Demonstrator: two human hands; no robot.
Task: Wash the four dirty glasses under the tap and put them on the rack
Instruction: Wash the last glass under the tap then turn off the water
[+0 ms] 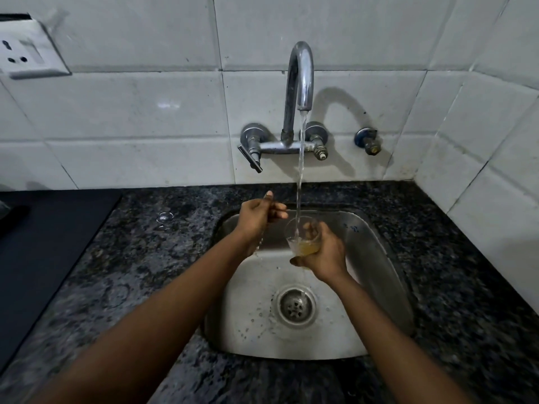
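Note:
My right hand (323, 255) grips a clear glass (302, 236) over the steel sink (376, 258), tilted slightly toward me. Yellowish liquid sits in its bottom. Water from the chrome tap (300, 80) runs straight down into the glass. My left hand (258, 217) hovers just left of the glass at the sink's back rim, fingers loosely curled, holding nothing, with drops falling from it. No rack and no other glasses are in view.
The drain (296, 306) lies in the sink's middle, wet with splashes. Dark speckled granite counter (140, 258) surrounds the sink. A black mat or stove surface (43, 258) lies at the left. White tiled walls stand behind and at the right, with a socket (26, 52) upper left.

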